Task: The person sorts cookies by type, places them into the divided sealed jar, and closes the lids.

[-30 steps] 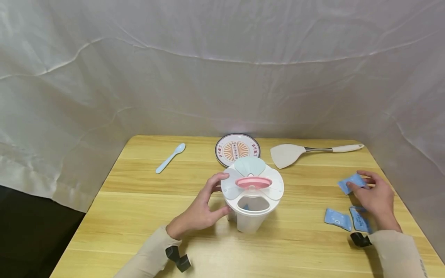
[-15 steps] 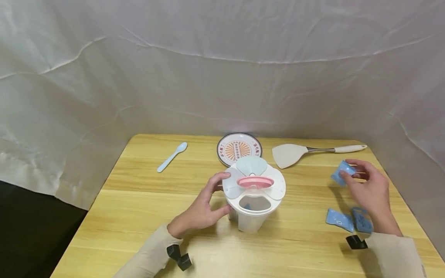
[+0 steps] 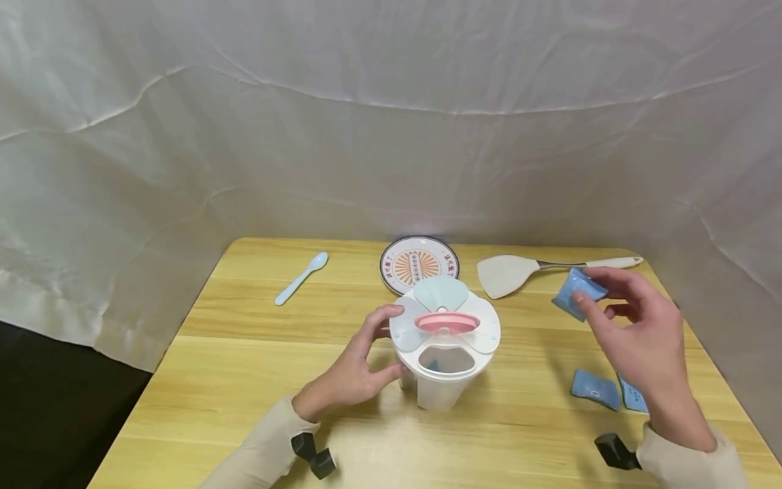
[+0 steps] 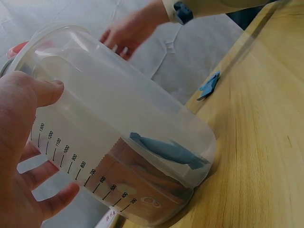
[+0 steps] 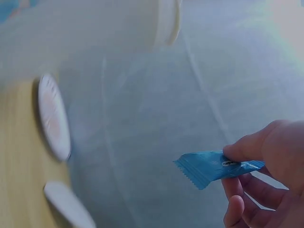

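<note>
Head view: my right hand (image 3: 647, 333) pinches a blue packet (image 3: 573, 299), right of the lidded container (image 3: 441, 394).
Left hand (image 3: 357, 373) grips it; inside: brown packet (image 4: 135, 178), blue sachet (image 4: 171, 151); two loose packets (image 3: 594, 390) seemingly left, tabletop (image 3: 489, 448) right.

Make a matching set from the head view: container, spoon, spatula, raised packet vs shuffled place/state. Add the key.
Things
1. Container
2. Spoon
3. Spatula
4. Raised blue packet

Place or state
A. Lying to the right of the plate
B. Pinched by the right hand
C. Gripped by the left hand
D. Lying to the left of the plate

Pairs: 1-C, 2-D, 3-A, 4-B
</note>
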